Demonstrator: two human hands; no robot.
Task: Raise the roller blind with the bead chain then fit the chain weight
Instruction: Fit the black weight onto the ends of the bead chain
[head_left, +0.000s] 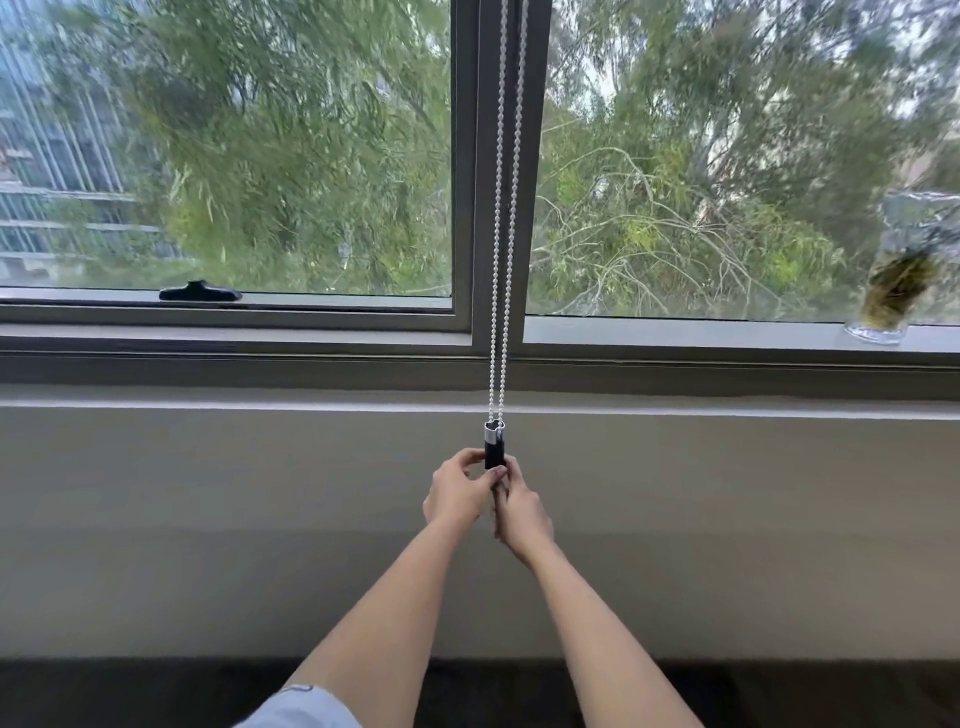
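**Both hands closed on the chain weight below the sill**

Fingers (470, 457) of the left hand (457, 493) curl narrowly round the lower end of the chain weight (494, 447), pinching it from the left, while the right hand (522, 512) closes on the same end from the right and slightly below, its thumb laid across the dark body. The two hands touch each other around the weight, so its bottom edge is hidden between them. Behind the fingers, toward the camera, both bare forearms stretch back, and a pale sleeve (306, 709) shows at the bottom edge, beside the left arm.

Just above the fingertips the weight stands upright: a black body with a silver cap at its top. Out of that cap rise the two strands of the white bead chain (501, 260), close together and nearly parallel, running straight up past the frame and out of the top of the view (the blind itself is not in sight).

Beyond the fingers lies a plain grey wall (208, 519), then the window sill (260, 345) above it. The chain hangs in front of the dark central mullion (465, 156) dividing two panes. Up and to the left of the fingers, a black window handle (200, 292) sits on the lower frame. Far to the right, a clear glass jar (896, 280) holding something yellowish-brown stands on the sill. Through the glass, green trees (675, 208) fill the panes, with a building (47, 182) at far left.
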